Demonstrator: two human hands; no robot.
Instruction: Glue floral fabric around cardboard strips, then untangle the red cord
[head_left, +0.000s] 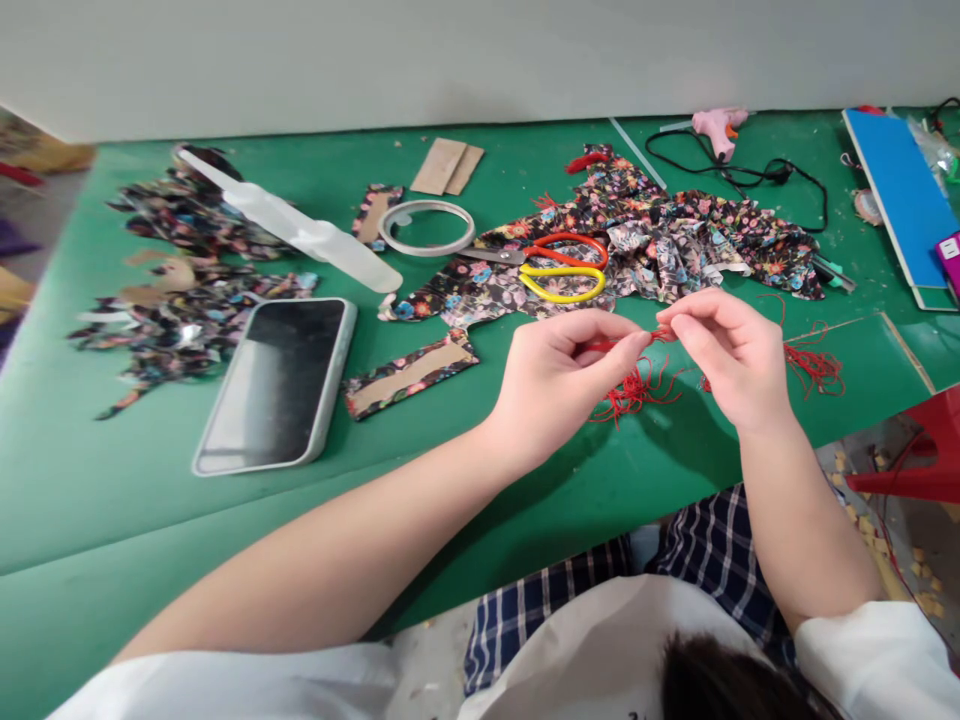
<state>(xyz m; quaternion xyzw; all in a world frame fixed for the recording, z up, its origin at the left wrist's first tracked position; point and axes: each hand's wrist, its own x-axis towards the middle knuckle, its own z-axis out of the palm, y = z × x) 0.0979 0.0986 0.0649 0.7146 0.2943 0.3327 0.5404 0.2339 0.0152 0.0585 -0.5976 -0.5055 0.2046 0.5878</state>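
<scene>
My left hand and my right hand meet above the table, fingertips pinched close together. Between them runs red string, which both hands grip. Its finer details are too small to make out. Below the hands, a tangle of red strings touches the green table top. Another bunch of red strings lies to the right of my right hand. Just beyond the hands is dark floral fabric, with scissors resting on it, one handle red and the other yellow.
A phone lies at left, near floral scraps and a white plastic strip. A tape roll, brown card pieces and a fabric-edged card strip sit mid-table. A pink glue gun and blue board are at the back right.
</scene>
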